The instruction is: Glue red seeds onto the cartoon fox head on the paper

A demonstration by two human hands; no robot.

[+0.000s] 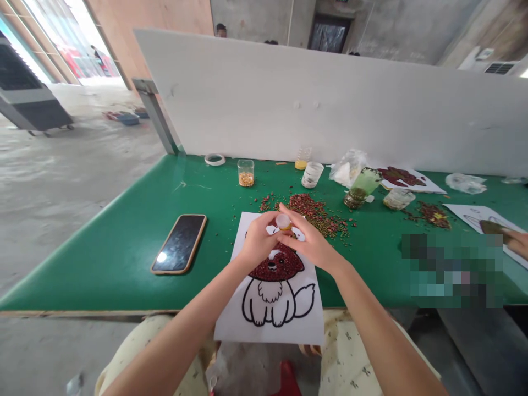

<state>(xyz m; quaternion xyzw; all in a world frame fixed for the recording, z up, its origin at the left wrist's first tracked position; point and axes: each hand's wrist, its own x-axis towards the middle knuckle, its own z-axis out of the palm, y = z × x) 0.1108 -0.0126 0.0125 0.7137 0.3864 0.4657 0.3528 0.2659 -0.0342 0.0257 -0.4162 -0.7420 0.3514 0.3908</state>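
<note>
Both hands meet over the upper part of a dog drawing [270, 302] on white paper, whose head is covered with dark red beans. Between the fingertips of my left hand [260, 237] and my right hand [310, 242] is a small bottle [283, 222], with a round whitish end and a yellow part below it. Fingers of both hands close around it, and they hide most of its body. Just beyond my right hand lies a loose pile of red and green beans [311, 212]. The drawing's lower end hangs past the table edge.
A phone [179, 243] lies at the left of the green table [111, 236]. Behind are a cup of yellow kernels [246, 174], a tape roll [215, 159], a white cup [312, 175] and a tipped jar of green beans [362, 190]. At right, another person's hand [517, 242] touches a drawing.
</note>
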